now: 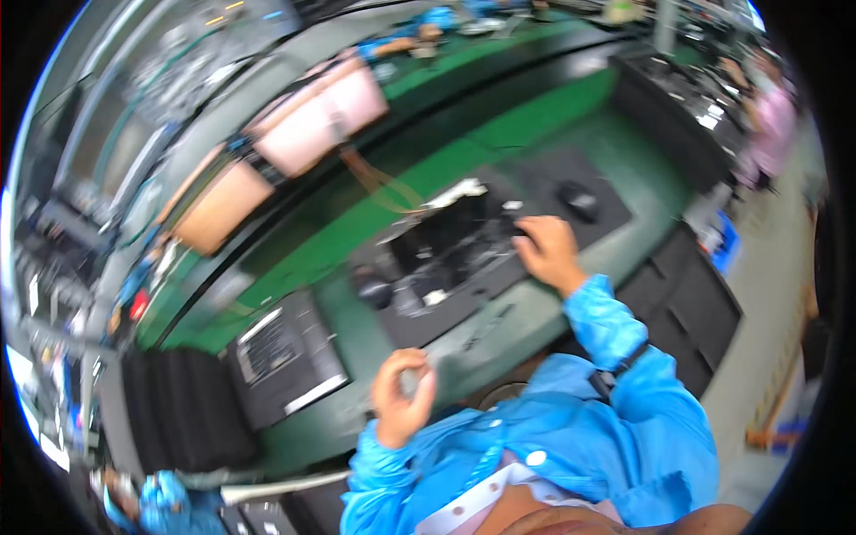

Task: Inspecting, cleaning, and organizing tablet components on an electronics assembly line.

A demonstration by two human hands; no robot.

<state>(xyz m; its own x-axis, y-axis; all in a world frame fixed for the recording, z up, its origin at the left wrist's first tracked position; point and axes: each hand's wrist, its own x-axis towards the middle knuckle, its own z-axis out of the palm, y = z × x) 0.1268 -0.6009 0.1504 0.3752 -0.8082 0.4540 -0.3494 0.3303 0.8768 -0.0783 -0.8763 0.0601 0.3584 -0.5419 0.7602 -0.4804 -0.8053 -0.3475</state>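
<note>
Now, the right hand [548, 256] hangs loosely curled, fingertips parted, nothing visible in its grip, just beside the right end of a glossy black piece [453, 234]; whether they touch, the blur won't tell. And the left hand [403, 399] makes a narrow ring of thumb and fingers; I can't tell if something small sits inside. That black piece lies at the right hand's nine o'clock, on a dark mat [450, 318]. Best handling, I'd judge: light fingertips at the edges, since that shine could smudge, and the left hand brought up to steady it. Crinkled, clear-looking film [408, 301] lies at the left hand's twelve; a smooth, rounded black object [581, 201] at the right's one o'clock. Beneath, a smooth green surface [357, 334]; out at the left's eleven, a boxy pale-pink bin [325, 120].
</note>
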